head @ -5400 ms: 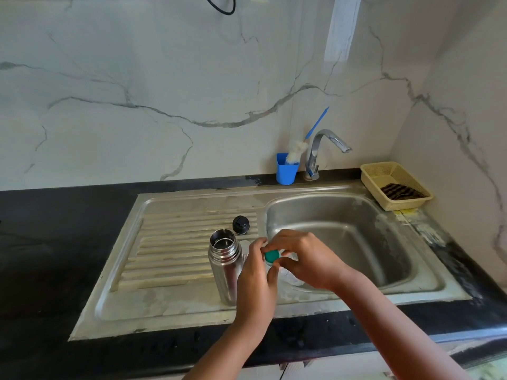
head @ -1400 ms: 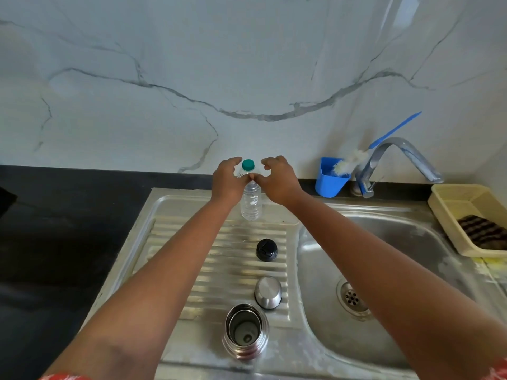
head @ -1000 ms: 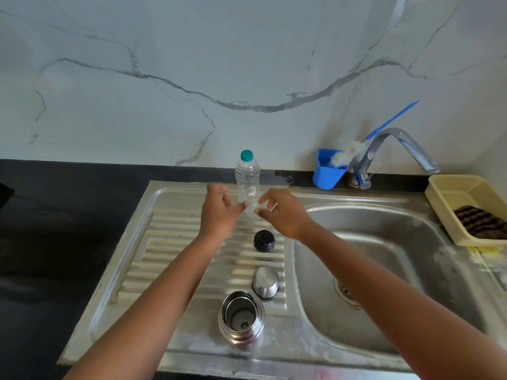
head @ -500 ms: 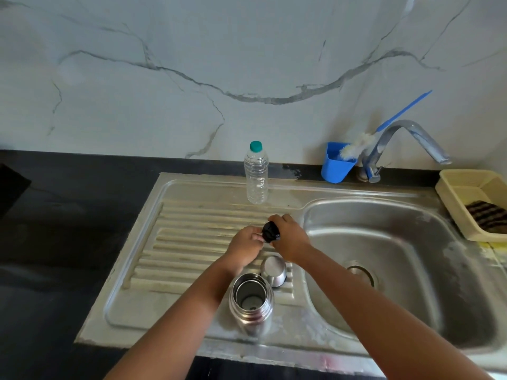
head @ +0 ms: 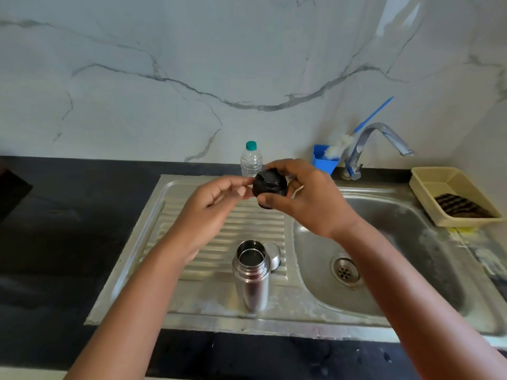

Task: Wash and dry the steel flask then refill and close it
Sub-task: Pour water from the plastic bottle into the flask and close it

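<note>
Nearest the front edge of the steel sink unit (head: 208,303), the steel flask (head: 251,275) stands upright on the flat strip of the drainboard, its mouth open and uncapped. Just behind it and touching its right shoulder sits a small steel cup (head: 274,257), mouth down on the ridges. Above the middle of the drainboard both arms reach in: the right hand (head: 307,198) grips the black stopper (head: 269,186), thumb beneath and fingers curled over the top, holding it up in the air well clear of the flask. The left hand (head: 212,201) meets it from the other side, its curled fingertips touching the stopper's left edge; a light pinch, as far as can be seen. To the right lies the basin with its drain (head: 344,271). At the back edge of the drainboard a clear plastic bottle (head: 251,161) with a green cap stands upright. Farther right along the back, a blue cup (head: 323,160) holds a brush beside the tap (head: 375,144), and a cream basket (head: 428,193) with a dark cloth sits at the worktop's right corner.
</note>
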